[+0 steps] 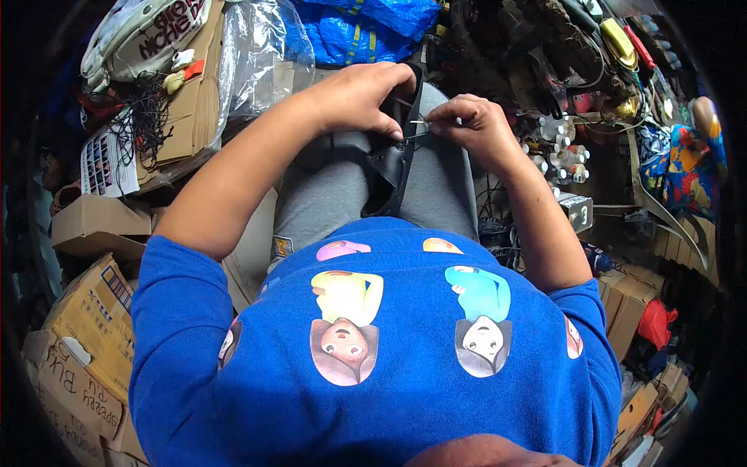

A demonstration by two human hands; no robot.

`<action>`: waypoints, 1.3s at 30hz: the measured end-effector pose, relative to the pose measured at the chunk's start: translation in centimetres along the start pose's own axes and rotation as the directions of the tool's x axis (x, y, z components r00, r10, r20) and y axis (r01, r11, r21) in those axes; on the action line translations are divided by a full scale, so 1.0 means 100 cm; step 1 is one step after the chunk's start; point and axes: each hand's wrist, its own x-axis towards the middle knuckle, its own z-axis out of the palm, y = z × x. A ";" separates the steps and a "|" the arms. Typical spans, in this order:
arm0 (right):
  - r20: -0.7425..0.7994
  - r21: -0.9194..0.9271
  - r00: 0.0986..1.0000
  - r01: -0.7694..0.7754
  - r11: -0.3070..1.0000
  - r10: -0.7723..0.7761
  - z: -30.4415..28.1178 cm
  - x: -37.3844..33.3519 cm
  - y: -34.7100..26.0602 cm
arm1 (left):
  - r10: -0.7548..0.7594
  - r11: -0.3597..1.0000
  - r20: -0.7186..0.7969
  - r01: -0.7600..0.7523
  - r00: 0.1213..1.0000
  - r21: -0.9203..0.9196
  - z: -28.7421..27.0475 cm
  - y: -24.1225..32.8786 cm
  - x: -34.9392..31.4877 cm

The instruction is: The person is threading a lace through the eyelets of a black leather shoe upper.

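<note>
Looked like hand-stitching on the lap here: the left hand [359, 97], in the upper middle of the frame, was curled around the top edge of a black, curved leather-looking piece [393, 167], fingers pressed together and clamping it against the grey trousers [331, 194]. The right hand [471, 124] sat just beside it, thumb and forefinger pinching a thin silvery needle [418, 122] that pointed toward the left hand's fingertips. The black piece itself draped down between the knees toward the blue printed shirt [389, 342]. A pale thread may have run from the needle, but it was too fine to be sure. Around it was pure clutter: flattened brown cardboard boxes [85, 327] at the lower left, a clear crinkled plastic bag [261, 54] at the upper left, a blue plastic sack [366, 27] at the top, and a cluster of small white spools [560, 152] at the right. My worry: that needle tip was right next to the left fingertips, so a hard push through stiff material could slip and jab them. Also the piece was only held at one end, so it could twist and send the stitch off line.
</note>
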 end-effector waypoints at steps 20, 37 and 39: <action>-0.012 -0.039 0.995 0.103 0.994 -0.103 0.017 -0.008 0.016 | 0.000 0.871 0.241 0.119 0.970 -0.477 0.023 -0.022 0.008; -0.115 -0.281 0.975 0.150 0.948 -0.189 0.029 -0.028 -0.007 | 0.099 0.916 0.472 0.105 0.876 -0.388 0.005 -0.022 0.013; -0.097 -0.294 0.977 0.155 0.943 -0.190 0.027 -0.027 -0.013 | 0.102 0.916 0.474 0.104 0.874 -0.387 0.005 -0.023 0.013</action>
